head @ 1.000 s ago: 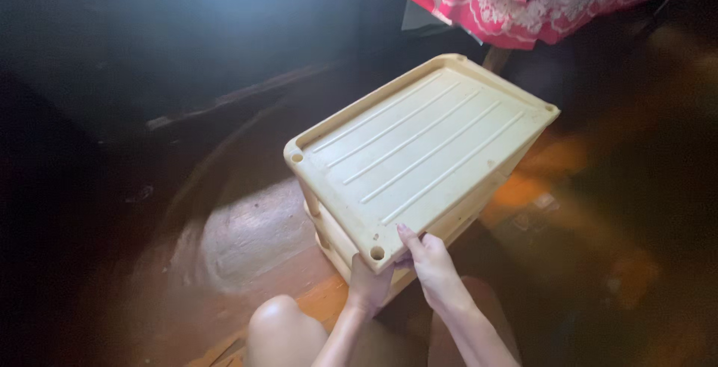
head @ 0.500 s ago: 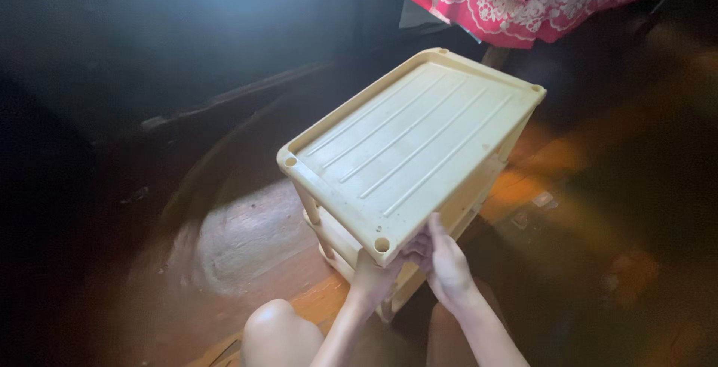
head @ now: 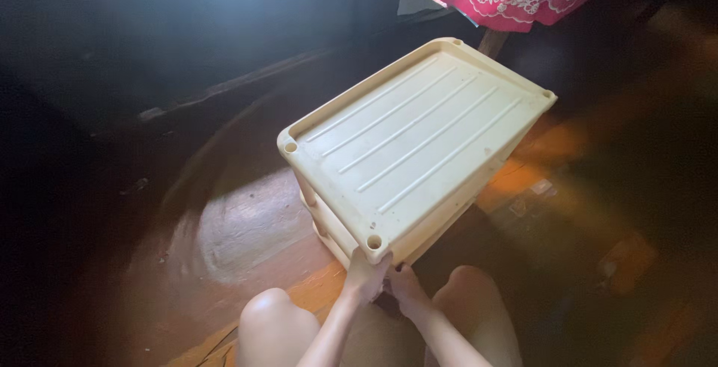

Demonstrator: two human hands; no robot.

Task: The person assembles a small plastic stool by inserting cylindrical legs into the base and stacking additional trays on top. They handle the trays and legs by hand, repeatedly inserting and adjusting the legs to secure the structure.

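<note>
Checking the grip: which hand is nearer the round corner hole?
Left. The left hand sits right under the corner hole; the right hand is lower, beside it.

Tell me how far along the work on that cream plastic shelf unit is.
Done: the cream shelf unit stands upright on the wooden floor, its ribbed top tier bare. In hand: the left hand and right hand both grip its near corner, just under the top tier. Left: the corner sockets on top hold nothing, and whatever the hands are doing below is hidden.
</note>
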